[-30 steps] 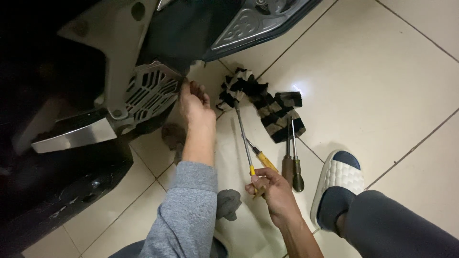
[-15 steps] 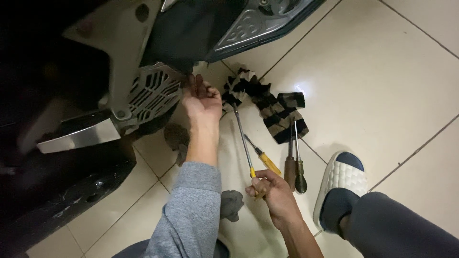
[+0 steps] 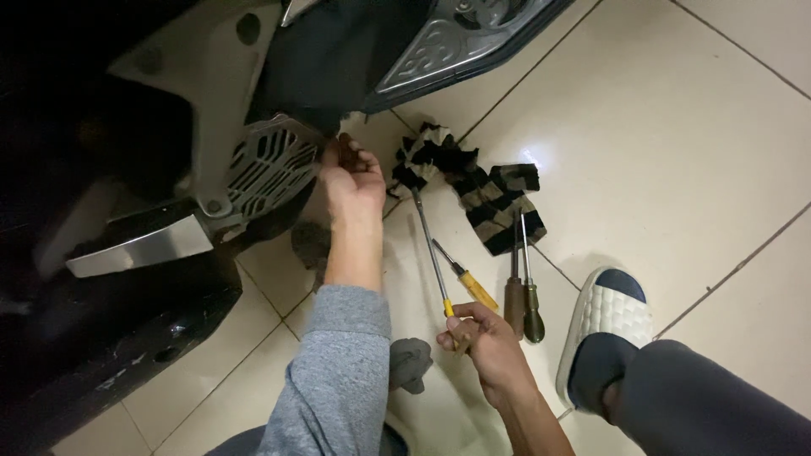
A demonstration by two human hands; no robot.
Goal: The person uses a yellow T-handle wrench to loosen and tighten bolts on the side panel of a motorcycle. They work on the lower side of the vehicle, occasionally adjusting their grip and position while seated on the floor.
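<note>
Where the pale tiled floor [image 3: 676,127] meets the dark underside of a scooter [image 3: 127,101], the person works crouched, both arms reaching forward. Largest in view is the scooter body, filling the upper left, with a ribbed footboard edge [image 3: 448,46] at the top and a bright metal plate [image 3: 139,249] low on its side. Set into the light-coloured casing is a round slotted fan cover [image 3: 270,165], grey and vented.

A striped rag [image 3: 486,190], black and tan, lies crumpled on the floor to the right of the cover. A white quilted slipper [image 3: 612,321] with a dark toe sits lower right, beside the person's dark trouser leg. A small grey cloth [image 3: 410,363] lies between the forearms.

The left hand [image 3: 355,181], in a grey sleeve, is at the right edge of the fan cover, its fingers curled against the casing; what they pinch, if anything, cannot be told. The right hand [image 3: 486,342] has its fingers closed around the handle of a long screwdriver [image 3: 431,249], whose shaft points up toward the rag. Just beside it lie a yellow-handled screwdriver [image 3: 469,283] and two dark-handled tools [image 3: 522,295], side by side, tips on the rag.
</note>
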